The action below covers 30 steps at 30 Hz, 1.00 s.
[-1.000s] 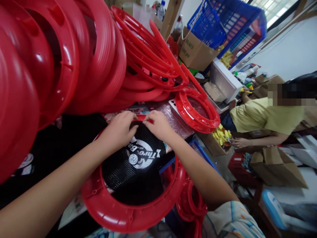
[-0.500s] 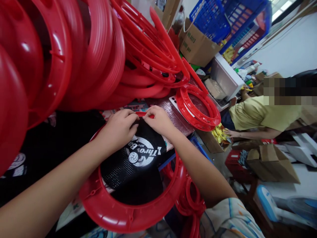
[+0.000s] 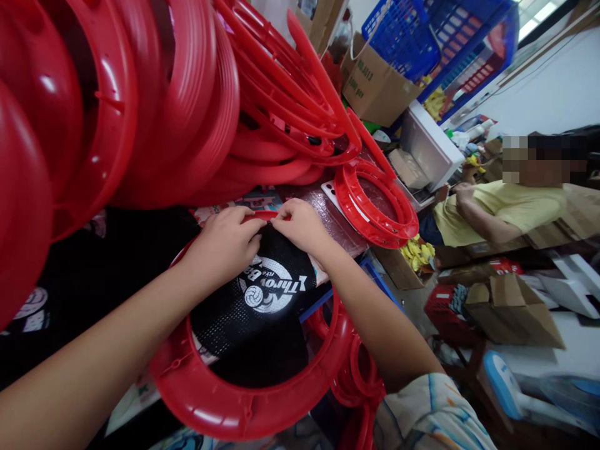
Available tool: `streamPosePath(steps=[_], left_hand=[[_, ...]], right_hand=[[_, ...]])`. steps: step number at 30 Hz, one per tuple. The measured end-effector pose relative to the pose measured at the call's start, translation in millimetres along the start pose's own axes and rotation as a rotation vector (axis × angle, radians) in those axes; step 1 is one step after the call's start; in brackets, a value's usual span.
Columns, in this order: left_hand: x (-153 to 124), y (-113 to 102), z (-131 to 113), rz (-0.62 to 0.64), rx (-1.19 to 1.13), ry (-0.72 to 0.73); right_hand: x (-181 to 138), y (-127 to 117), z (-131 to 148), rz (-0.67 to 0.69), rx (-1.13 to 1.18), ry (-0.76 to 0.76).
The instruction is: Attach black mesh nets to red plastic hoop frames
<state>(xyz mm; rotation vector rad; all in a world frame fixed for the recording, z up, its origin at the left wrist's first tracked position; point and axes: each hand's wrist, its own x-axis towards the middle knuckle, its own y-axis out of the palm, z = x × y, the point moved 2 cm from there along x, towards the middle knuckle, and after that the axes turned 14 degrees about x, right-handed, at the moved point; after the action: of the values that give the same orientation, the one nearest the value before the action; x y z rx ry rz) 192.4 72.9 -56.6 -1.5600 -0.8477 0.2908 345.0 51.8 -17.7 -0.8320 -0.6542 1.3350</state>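
A large red plastic ring (image 3: 220,409) lies flat in front of me with a black mesh net (image 3: 244,312) stretched inside it; the net bears a white ball logo. My left hand (image 3: 225,244) and my right hand (image 3: 302,228) meet at the ring's far edge. Both have their fingers curled and pinch the net's edge against the rim. The fingertips are partly hidden by the net.
A tall leaning stack of red rings (image 3: 140,106) fills the upper left. A separate red ring (image 3: 375,203) lies to the right. More red rings (image 3: 359,381) hang below. Another person in a yellow shirt (image 3: 506,209) sits at the right, among cardboard boxes (image 3: 375,78) and blue baskets (image 3: 412,31).
My hands have stayed at the ring's far edge, with only slight finger shifts. The person at the right has drawn the reaching arm back from the yellow items.
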Motion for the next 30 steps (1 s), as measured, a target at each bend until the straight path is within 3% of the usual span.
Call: streamPosePath(steps=[14, 19, 23, 27, 30], left_hand=[[1.0, -4.2, -2.1, 0.049, 0.205, 0.017], [-4.2, -15.0, -5.6, 0.089, 0.288, -0.023], [-9.6, -26.9, -8.8, 0.132, 0.360, -0.033], [-8.8, -31.6, -11.1, 0.091, 0.377, -0.060], [-3.1, -27.7, -12.9, 0.044, 0.239, -0.002]], right_hand=[[2.5, -1.1, 8.9, 0.020, -0.097, 0.041], [-22.4, -10.4, 11.2, -0.012, -0.171, 0.084], [-49.7, -6.5, 16.6, 0.058, -0.251, 0.144], [-57.4, 7.9, 22.6, 0.093, -0.322, 0.163], [-54.6, 15.1, 23.2, 0.098, -0.352, 0.163]])
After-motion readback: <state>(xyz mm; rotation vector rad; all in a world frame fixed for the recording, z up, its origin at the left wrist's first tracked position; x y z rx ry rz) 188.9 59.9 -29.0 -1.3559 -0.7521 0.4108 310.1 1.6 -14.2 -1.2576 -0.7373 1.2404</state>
